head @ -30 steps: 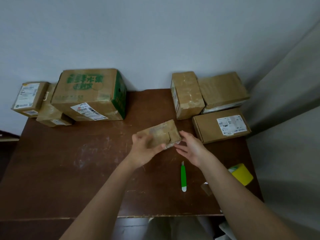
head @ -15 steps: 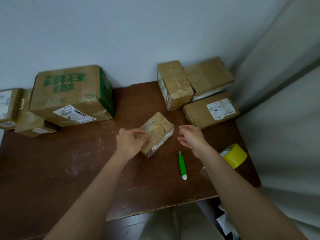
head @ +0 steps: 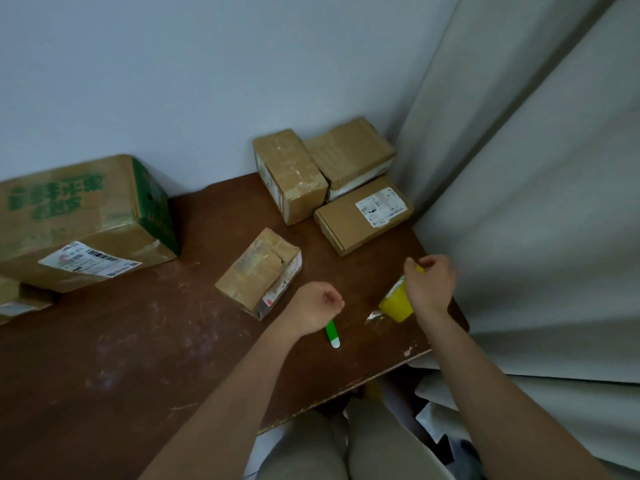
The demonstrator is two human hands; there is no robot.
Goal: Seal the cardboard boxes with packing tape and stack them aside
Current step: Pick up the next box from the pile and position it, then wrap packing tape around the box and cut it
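The tabletop (head: 145,344) carried the small box (head: 258,271) at its centre, let go a moment earlier and unsealed, flap raised. At four o'clock of it the right hand (head: 429,284) had reached the yellow tape roll (head: 396,304), grip closing around it. The left hand (head: 313,310) hung loosely curled, grasping nothing, over the green cutter (head: 331,332). Taping looked next.

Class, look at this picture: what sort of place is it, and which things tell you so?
Probably a home parcel-packing corner: a scuffed brown table against a plain wall, several cardboard boxes with shipping labels, a yellow tape roll and a green cutter.
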